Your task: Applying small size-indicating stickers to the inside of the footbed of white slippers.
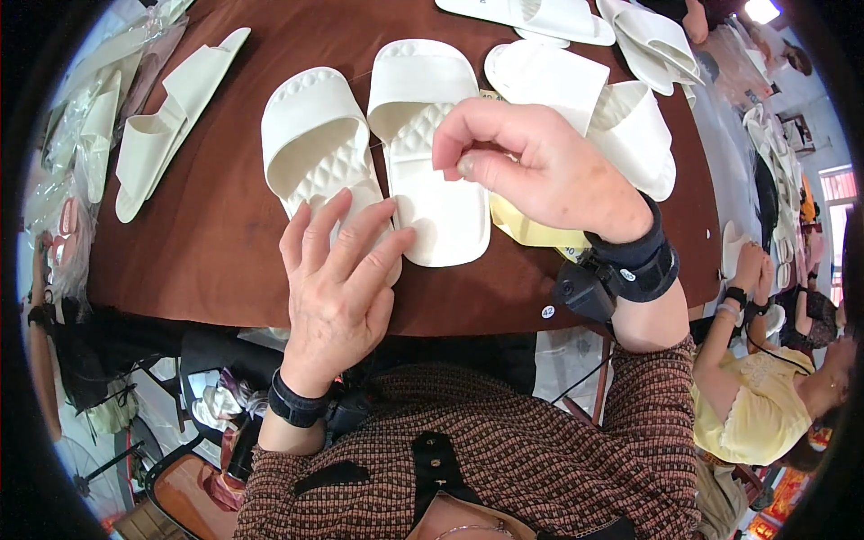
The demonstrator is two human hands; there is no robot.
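A pair of white open-toe slippers lies side by side on a brown cloth, toes pointing away from me. My left hand (pixel 335 283) rests with fingers spread over the heel of the left slipper (pixel 317 135). Above the right slipper (pixel 443 225), my right hand (pixel 553 166) is closed in a pinch, thumb against curled forefinger. Whatever it may hold is too small to make out. Partly under that hand lies a yellow sticker sheet (pixel 531 227). Both wrists wear black bands.
More white slippers lie at the left (pixel 175 117), the far right (pixel 634 135) and the far edge (pixel 531 16). A small round white sticker (pixel 548 312) is near the brown cloth's (pixel 225 252) front edge. Clear plastic bags (pixel 76 243) hang at left; a person in yellow (pixel 756 387) works at right.
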